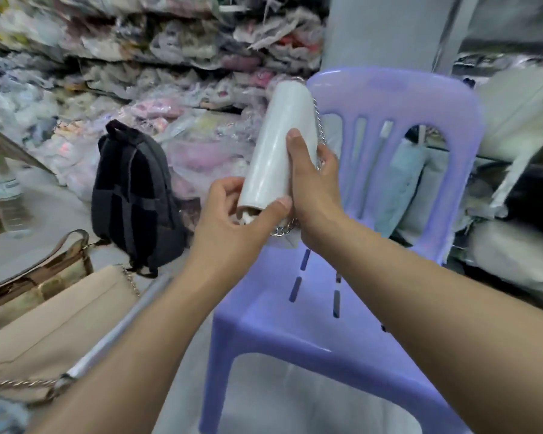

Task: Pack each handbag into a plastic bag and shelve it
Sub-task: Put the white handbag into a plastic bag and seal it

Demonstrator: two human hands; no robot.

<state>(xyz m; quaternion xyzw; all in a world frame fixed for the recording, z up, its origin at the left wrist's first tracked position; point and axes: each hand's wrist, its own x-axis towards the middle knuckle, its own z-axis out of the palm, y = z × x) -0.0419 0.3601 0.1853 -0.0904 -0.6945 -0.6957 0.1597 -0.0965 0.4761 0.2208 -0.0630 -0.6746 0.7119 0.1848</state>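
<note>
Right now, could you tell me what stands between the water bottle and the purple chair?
A black backpack stands on the floor between bottle and chair, in the head view.

A lilac plastic chair point(295, 327) with a slotted back fills the middle, facing the camera. To its left a black backpack point(135, 195) stands upright on the grey floor point(35, 249). Well left of that stands a clear bottle point(5, 192) with a green cap. A pale blue folded thing point(398, 189) shows through the chair's slots. Behind the chair rises a grey pillar point(389, 32).
</note>
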